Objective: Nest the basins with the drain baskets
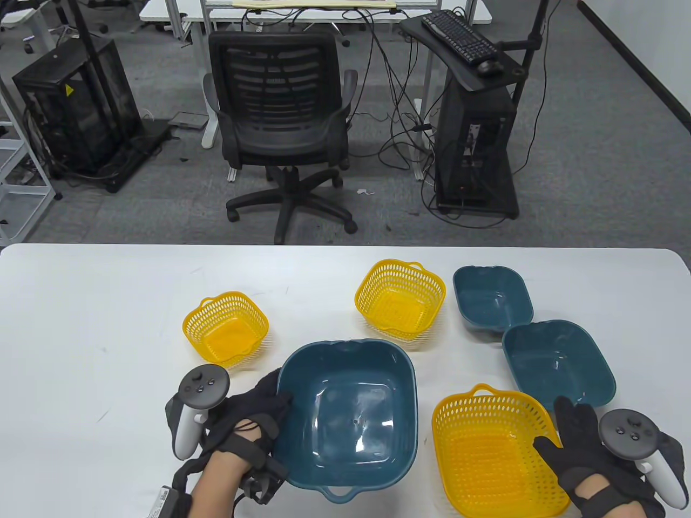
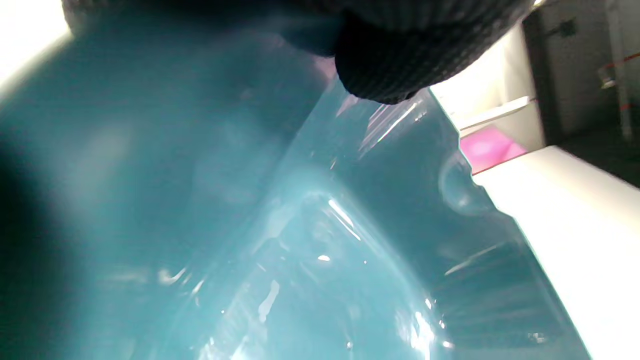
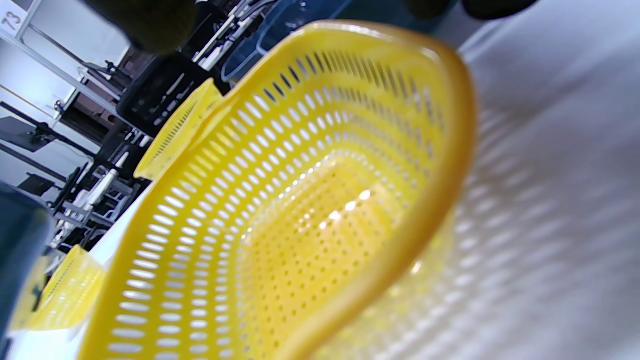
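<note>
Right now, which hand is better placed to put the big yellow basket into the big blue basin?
The right hand: it already grips the large yellow basket, while the left hand steadies the large blue basin.

A black mesh office chair [image 1: 283,124] on wheels stands on the grey carpet floor [image 1: 594,178]. A black keyboard [image 1: 458,33] sits on a black computer stand [image 1: 475,135]. Wires lie around.

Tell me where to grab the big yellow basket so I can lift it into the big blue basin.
Probably take the big yellow basket by its right rim, thumb inside and fingers outside, coming from the right, where the right hand already sits at that edge. It stands upright and open, so the thick rim offers a firm grip. The big blue basin lies just to its left, steadied by the left hand.
</note>
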`<state>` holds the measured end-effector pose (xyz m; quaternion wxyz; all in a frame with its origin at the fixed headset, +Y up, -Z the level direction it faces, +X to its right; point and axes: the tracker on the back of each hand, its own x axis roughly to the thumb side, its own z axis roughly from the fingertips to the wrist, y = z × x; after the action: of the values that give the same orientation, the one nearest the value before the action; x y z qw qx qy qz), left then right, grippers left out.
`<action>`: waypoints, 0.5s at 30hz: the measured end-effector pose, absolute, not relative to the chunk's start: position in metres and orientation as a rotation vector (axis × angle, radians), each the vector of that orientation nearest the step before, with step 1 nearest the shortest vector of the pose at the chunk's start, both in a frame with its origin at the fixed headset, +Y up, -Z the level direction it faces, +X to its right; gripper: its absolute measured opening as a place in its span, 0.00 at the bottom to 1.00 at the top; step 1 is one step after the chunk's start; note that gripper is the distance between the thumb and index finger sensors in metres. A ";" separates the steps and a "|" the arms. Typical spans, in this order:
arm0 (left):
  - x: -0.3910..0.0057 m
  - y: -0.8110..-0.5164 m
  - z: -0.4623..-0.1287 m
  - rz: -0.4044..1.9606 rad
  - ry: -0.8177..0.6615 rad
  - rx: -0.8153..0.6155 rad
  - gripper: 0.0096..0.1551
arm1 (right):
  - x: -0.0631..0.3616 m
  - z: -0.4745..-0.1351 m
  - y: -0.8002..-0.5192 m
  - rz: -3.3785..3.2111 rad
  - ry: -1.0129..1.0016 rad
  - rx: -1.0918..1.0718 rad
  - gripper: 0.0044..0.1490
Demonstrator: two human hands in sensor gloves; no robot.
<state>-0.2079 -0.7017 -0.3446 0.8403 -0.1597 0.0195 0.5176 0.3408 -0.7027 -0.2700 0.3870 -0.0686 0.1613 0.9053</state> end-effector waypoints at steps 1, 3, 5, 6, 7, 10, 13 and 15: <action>-0.207 -0.707 -0.345 1.104 0.058 -0.337 0.37 | 0.341 -0.270 -0.703 2.306 0.412 -0.178 0.52; -0.205 -0.718 -0.349 1.066 0.089 -0.365 0.37 | 0.342 -0.270 -0.702 2.312 0.410 -0.195 0.52; -0.203 -0.727 -0.352 1.045 0.113 -0.371 0.37 | 0.342 -0.269 -0.702 2.314 0.405 -0.203 0.52; -0.203 -0.732 -0.353 1.034 0.127 -0.382 0.37 | 0.343 -0.270 -0.702 2.313 0.402 -0.205 0.53; -0.202 -0.734 -0.354 1.033 0.132 -0.383 0.37 | 0.344 -0.270 -0.702 2.313 0.400 -0.207 0.53; -0.201 -0.741 -0.356 1.021 0.149 -0.399 0.37 | 0.345 -0.269 -0.701 2.315 0.396 -0.222 0.53; -0.200 -0.745 -0.358 1.022 0.151 -0.415 0.37 | 0.346 -0.269 -0.701 2.319 0.400 -0.239 0.53; -0.199 -0.746 -0.358 1.017 0.149 -0.423 0.37 | 0.347 -0.269 -0.701 2.321 0.402 -0.254 0.53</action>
<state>-0.1993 -0.7459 -0.3581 0.8496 -0.2010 0.0707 0.4826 0.3466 -0.7010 -0.2691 0.3764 -0.0993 0.1572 0.9076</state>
